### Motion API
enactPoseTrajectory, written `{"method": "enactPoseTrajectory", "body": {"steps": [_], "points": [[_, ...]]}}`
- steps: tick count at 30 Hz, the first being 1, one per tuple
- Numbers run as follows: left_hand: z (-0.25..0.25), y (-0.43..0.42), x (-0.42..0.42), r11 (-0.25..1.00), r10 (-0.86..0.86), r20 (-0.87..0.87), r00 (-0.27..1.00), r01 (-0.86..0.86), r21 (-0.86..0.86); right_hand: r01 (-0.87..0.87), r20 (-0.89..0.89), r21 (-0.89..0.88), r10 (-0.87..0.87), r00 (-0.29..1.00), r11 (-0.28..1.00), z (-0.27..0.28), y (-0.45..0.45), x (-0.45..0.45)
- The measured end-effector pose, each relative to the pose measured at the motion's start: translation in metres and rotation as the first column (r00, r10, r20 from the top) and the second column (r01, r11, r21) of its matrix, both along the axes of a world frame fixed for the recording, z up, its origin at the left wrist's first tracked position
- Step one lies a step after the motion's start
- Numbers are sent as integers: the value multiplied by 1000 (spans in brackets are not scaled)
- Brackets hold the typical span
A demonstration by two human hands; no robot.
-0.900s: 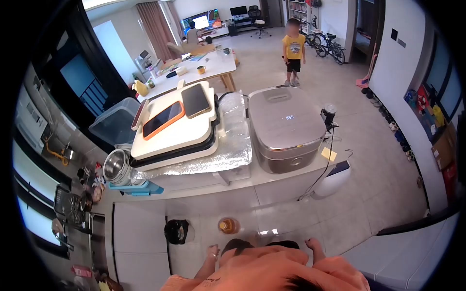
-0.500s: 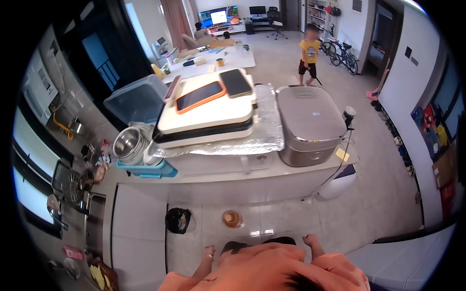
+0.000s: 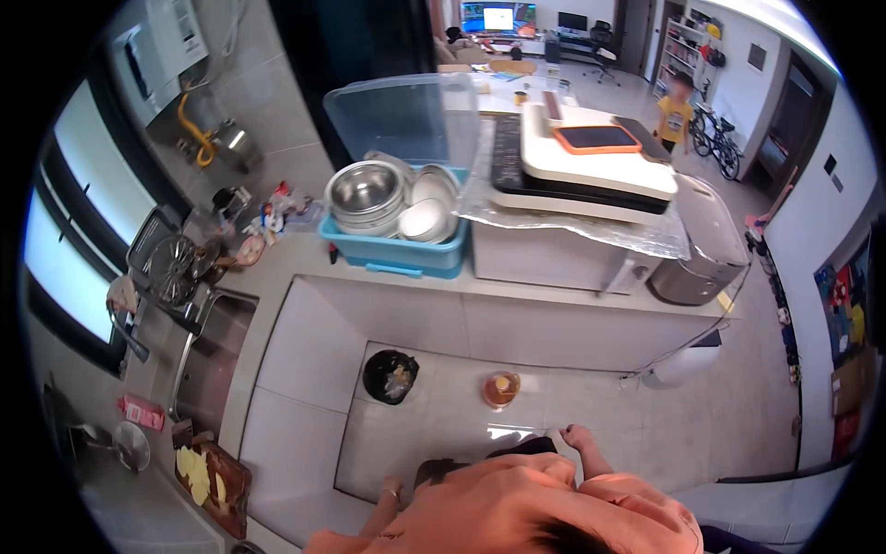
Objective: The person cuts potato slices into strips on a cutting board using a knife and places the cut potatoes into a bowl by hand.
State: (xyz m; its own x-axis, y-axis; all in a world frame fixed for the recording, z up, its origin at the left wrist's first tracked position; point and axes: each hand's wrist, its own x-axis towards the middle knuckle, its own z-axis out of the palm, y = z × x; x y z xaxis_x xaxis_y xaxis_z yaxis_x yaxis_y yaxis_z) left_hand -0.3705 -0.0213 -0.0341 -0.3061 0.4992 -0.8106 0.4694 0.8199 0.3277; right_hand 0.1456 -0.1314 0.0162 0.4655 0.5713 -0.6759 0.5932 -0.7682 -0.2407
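My left hand (image 3: 393,484) hangs low beside my body, over the floor, touching nothing visible; its fingers are too small and hidden to read. On the other side, my right hand (image 3: 576,434) is held above the floor with its fingers curled in and nothing visible in them. Nearest in front of the hands, a bottle of amber liquid (image 3: 501,390) stands on the floor. To its left sits a bin with a black bag (image 3: 390,377). Both hands are apart from the counter (image 3: 554,295).
A blue basin (image 3: 397,254) of metal bowls, a cream appliance (image 3: 591,171) carrying phones, and a grey cooker (image 3: 706,240) stand on the counter. Left are a sink (image 3: 214,355) and a cutting board (image 3: 235,475) with pale slices. A person in yellow (image 3: 676,118) stands beyond.
The view has swung left, so the counter items appear further right and more of the sink side shows. Both hands still hang beside my body.
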Motion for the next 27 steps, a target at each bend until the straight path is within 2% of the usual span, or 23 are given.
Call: {"method": "enactPoseTrajectory", "body": {"steps": [1,2,3,5,6,7,8,9,10,11,12,14,15,17,19,21,23,25,26,27], "points": [[-15,0,-25,957,-289,-89,953,284,-61,-47,-2,-6,47,999,999,-3,13,-10],[-31,0,-46,834,-550,-149,822,532,-144,-100,-1,-15,100,995,995,-4,24,-18],[-27,-6,-73,678,-733,-201,650,721,-141,-140,-7,-30,140,990,990,-4,25,-34],[-30,-16,-90,425,-898,-246,365,863,-273,-221,12,-22,221,975,975,-7,53,-43],[-13,-10,-90,347,-936,-204,285,842,-414,-297,11,-36,298,955,954,-10,58,-51],[-2,-13,-81,330,-943,-185,277,858,-394,-329,37,-63,332,943,942,-15,65,-48],[11,-14,-74,236,-956,-254,150,904,-357,-362,66,-86,368,928,928,-18,83,-47],[7,-27,-74,807,-591,-175,788,572,-150,-403,30,-127,410,912,906,-15,85,-53],[2,-40,-74,989,93,4,996,-93,112,-486,30,-148,495,868,861,-17,100,-55],[-22,-37,-63,921,343,36,939,-344,182,-541,46,-153,552,832,827,-17,119,-57],[4,-35,-52,884,410,56,910,-412,223,-589,55,-158,602,796,793,-16,139,-64],[15,-42,-55,881,358,101,928,-371,295,-687,19,-152,697,717,710,-16,168,-87],[3,-40,-50,858,391,134,911,-413,304,-716,7,-129,723,691,686,-16,189,-96],[14,-43,-55,821,464,142,874,-485,303,-793,29,-79,797,604,604,-9,218,-144],[56,-29,-60,790,467,110,878,-470,395,-851,66,-35,851,521,523,-7,257,-184],[70,-13,-72,729,519,160,840,-532,430,-907,62,-9,906,420,421,-23,307,-224],[81,5,-97,664,563,197,803,-581,471,-935,65,47,933,355,352,-3,341,-280],[97,24,-122,569,579,110,808,-497,655,-955,105,167,958,266,247,11,378,-339],[108,33,-130,554,612,113,782,-527,644,-959,140,223,968,207,173,12,396,-363],[147,47,-141,554,606,54,793,-470,687,-949,154,283,971,185,136,19,413,-390]]}}
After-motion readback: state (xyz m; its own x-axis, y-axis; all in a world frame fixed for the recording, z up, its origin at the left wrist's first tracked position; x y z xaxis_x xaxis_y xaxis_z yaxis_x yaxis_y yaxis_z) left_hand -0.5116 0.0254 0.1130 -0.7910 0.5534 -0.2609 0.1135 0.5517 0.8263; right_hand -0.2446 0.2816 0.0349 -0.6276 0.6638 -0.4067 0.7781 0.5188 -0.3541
